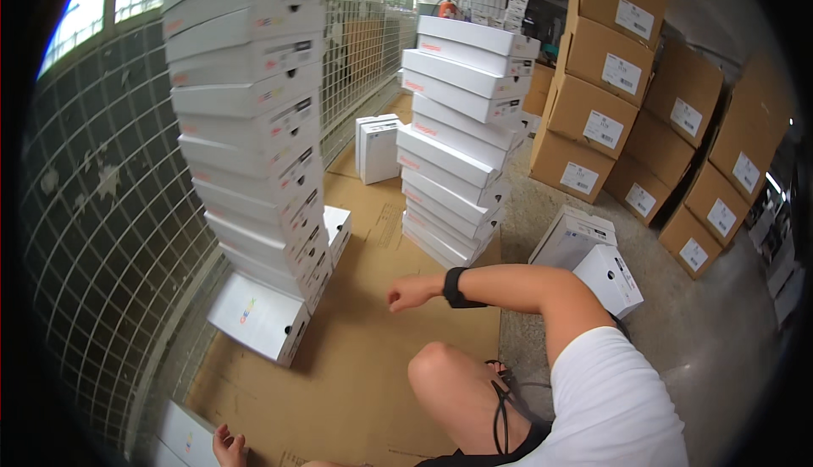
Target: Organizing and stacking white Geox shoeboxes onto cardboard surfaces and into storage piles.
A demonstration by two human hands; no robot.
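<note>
My right hand point(412, 293), with a black band on the wrist, hangs over the brown cardboard point(364, 331) on the floor. Its fingers are curled in and nothing shows in them. At the lower edge my left hand point(229, 447) is partly in view, its fingers loosely bent and apart, with nothing seen in it. Beside it lies a white shoebox point(188, 435), cut off by the frame. Another lidded shoebox point(258, 316) lies at the foot of a tall, leaning stack of white shoeboxes point(250, 137). A second shoebox stack point(457, 141) stands ahead of my right hand.
Wire mesh point(110, 238) lines the left wall. Two shoeboxes point(576, 237) point(610, 281) rest on the concrete to the right. Large brown cartons point(593, 111) are piled behind them. More white boxes point(378, 147) stand upright farther back. My bent knee point(436, 370) is below my right arm.
</note>
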